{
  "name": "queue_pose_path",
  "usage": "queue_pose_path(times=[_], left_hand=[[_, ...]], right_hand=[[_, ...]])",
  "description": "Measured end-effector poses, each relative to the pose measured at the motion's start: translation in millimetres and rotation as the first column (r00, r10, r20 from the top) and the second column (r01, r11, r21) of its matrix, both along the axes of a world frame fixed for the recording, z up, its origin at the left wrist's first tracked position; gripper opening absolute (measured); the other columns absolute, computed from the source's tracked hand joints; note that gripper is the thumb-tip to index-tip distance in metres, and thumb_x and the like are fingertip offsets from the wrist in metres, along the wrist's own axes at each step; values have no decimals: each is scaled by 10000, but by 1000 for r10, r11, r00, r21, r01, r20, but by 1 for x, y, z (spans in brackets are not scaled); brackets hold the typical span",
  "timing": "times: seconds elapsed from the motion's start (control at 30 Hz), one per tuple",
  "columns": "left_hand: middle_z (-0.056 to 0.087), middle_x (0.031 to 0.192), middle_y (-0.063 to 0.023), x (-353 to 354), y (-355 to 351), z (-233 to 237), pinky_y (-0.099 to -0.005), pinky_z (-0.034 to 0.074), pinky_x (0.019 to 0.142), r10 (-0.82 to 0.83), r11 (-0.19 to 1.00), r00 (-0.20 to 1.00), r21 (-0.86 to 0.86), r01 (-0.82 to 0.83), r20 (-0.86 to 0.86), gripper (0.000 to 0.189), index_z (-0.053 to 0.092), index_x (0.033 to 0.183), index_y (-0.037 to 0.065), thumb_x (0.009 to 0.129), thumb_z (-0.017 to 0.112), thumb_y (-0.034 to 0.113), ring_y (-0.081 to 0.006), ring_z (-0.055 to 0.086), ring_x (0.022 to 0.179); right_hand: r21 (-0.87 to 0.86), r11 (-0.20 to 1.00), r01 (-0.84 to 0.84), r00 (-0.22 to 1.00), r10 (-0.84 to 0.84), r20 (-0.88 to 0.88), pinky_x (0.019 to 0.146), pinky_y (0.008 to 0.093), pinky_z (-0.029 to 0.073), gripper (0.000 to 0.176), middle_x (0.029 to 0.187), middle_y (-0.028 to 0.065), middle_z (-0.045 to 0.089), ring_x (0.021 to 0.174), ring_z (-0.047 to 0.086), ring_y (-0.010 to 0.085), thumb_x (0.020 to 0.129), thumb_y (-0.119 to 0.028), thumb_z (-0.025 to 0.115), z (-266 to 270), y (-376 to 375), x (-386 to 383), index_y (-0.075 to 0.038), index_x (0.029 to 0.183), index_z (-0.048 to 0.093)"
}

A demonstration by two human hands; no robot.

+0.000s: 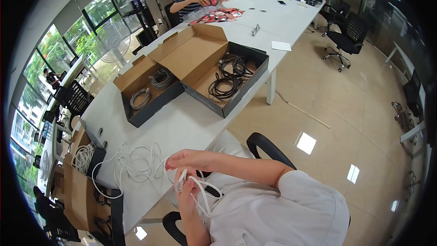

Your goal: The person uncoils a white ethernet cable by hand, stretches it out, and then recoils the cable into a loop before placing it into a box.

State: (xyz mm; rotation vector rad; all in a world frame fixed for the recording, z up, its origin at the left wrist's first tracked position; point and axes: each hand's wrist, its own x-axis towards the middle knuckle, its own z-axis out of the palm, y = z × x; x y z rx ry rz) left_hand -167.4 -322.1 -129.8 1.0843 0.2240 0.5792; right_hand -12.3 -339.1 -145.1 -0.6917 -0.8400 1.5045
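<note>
A white cable (210,187) hangs in a few loops from my left hand (183,186), whose fingers are closed around it. A small white printed label (179,186) shows on the cable at those fingers. Just above, my right hand (184,158) reaches across with its fingertips pinched on the same cable. From there the cable runs onto the white table (191,125), where a loose tangle of white cable (132,161) lies. The fingertips of both hands are partly hidden.
One open box (209,95) holds black cables (225,82); another open box (150,109) holds grey coils (160,78). Boxes at left hold a white coil (83,158) and dark cables. A person (193,0) handles red packets (221,16) across the table. Glasses (255,29) lie farther along.
</note>
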Motion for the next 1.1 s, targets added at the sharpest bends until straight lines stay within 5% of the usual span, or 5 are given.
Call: queue_pose_path(times=[0.3, 0.53, 0.67, 0.93, 1.1], left_hand=[[359, 712, 43, -52, 39, 5, -219, 240, 451, 444, 896, 884, -58, -441, 148, 271, 473, 1247, 99, 986, 515, 161, -49, 275, 482], [300, 693, 36, -112, 74, 9, -201, 197, 416, 566, 823, 705, -238, -516, 428, 292, 470, 1308, 104, 1020, 443, 146, -44, 226, 471], [294, 671, 36, -124, 75, 9, -204, 199, 407, 701, 707, 599, -269, -654, 386, 267, 482, 1283, 119, 1024, 457, 180, -44, 215, 467], [393, 695, 41, -128, 67, 4, -192, 220, 386, 871, 489, 423, -351, -799, 251, 254, 502, 1239, 130, 990, 538, 166, -29, 265, 463], [444, 736, 46, -105, 69, -11, -179, 271, 422, 952, 280, 267, -77, -957, 149, 337, 402, 1295, 113, 985, 534, 136, -14, 345, 506]], right_hand=[[-343, 903, 259, 802, -399, -445, 819, 403, 473, 212, 791, 34, 630, 869, 661, 198, 947, -223, 475, 60, -35, 53, -69, 904, 615], [-110, 972, -208, 750, 86, -656, 428, 203, 284, 321, 620, -73, 350, 466, 288, 41, 995, -183, 421, 65, -45, 70, 43, 1218, 464], [-151, 983, 107, 992, -96, 79, 433, 207, 276, 330, 647, -59, 368, 498, 310, 31, 985, -168, 487, 80, -37, 55, 46, 1230, 540], [745, 625, 235, -400, -636, 660, 894, 391, 421, 390, 1151, 163, 539, 1009, 520, 299, 836, -70, 658, 41, 9, 8, -25, 1218, 596], [587, 809, -28, 275, -559, 782, 1098, 401, 294, 729, 1405, 213, 411, 1309, 392, 358, 812, -198, 720, 77, 12, -65, 13, 1416, 372]])
